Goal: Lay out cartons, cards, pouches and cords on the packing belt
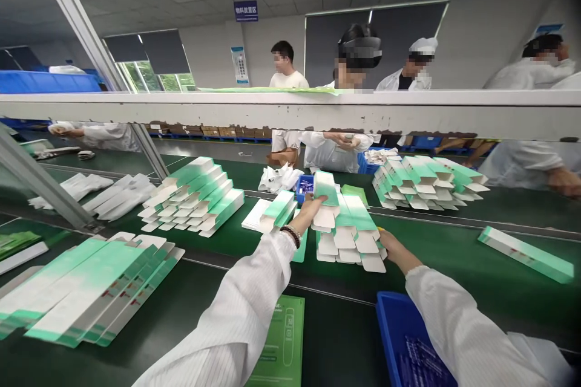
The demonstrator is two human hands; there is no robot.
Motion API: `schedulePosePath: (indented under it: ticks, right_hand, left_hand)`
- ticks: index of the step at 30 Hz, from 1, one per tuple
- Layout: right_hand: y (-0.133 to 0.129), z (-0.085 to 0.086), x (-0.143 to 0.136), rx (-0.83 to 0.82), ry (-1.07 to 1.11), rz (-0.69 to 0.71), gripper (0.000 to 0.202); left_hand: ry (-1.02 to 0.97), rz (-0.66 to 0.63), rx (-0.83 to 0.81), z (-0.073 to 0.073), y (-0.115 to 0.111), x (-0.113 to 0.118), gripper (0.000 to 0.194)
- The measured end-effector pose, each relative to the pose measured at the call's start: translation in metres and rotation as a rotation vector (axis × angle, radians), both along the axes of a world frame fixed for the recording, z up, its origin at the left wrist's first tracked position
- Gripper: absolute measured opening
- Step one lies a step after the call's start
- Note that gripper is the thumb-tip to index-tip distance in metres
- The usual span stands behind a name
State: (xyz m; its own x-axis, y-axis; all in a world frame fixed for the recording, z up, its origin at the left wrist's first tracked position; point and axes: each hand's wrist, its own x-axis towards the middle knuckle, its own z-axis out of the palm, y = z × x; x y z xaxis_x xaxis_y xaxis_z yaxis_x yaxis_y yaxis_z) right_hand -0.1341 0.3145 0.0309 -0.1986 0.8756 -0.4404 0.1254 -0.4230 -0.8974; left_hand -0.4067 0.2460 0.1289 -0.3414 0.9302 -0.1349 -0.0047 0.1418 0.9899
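Observation:
Ahead of me, a stack of green-and-white cartons point(347, 221) stands on the green work surface, their open flapped ends facing me. My left hand point(308, 213) is closed on a carton point(325, 190) at the stack's upper left, thumb across its side. A dark bead bracelet circles that wrist. At the stack's right side, my right hand point(394, 248) touches the lower cartons; its fingers are mostly hidden, and a bit of yellow shows at a fingertip. Left of the stack lie another green-and-white carton point(278, 210) and white papers point(255, 216).
More carton stacks stand at left point(195, 196), near left point(100, 284) and right point(426, 181). One carton point(526, 254) lies alone. Nearer me are a green printed packet point(284, 338) and blue bin point(385, 320). A white beam point(290, 112) crosses ahead; several people work beyond.

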Motion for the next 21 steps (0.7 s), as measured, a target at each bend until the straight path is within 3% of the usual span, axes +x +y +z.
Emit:
schedulePosePath:
  ticks: [3, 7, 13, 17, 21]
  right_hand:
    - [0.0, 0.002, 0.007, 0.004, 0.02, -0.002, 0.023]
    - [0.003, 0.005, 0.019, 0.0, 0.044, -0.031, 0.024]
    - [0.003, 0.005, 0.035, -0.01, 0.126, -0.065, 0.027]
    - [0.006, 0.003, 0.038, -0.03, 0.16, -0.078, 0.033]
    - [0.011, 0.008, 0.045, -0.015, 0.176, -0.049, 0.053]
  left_hand:
    - [0.039, 0.006, -0.085, -0.001, -0.002, 0.008, 0.056]
    - [0.053, -0.082, -0.174, -0.007, -0.014, 0.016, 0.065]
    - [-0.046, -0.205, -0.309, -0.025, -0.01, 0.037, 0.071]
    - [-0.092, -0.178, -0.301, -0.04, -0.001, 0.047, 0.072]
    - [-0.121, -0.186, -0.264, -0.046, 0.001, 0.055, 0.077]
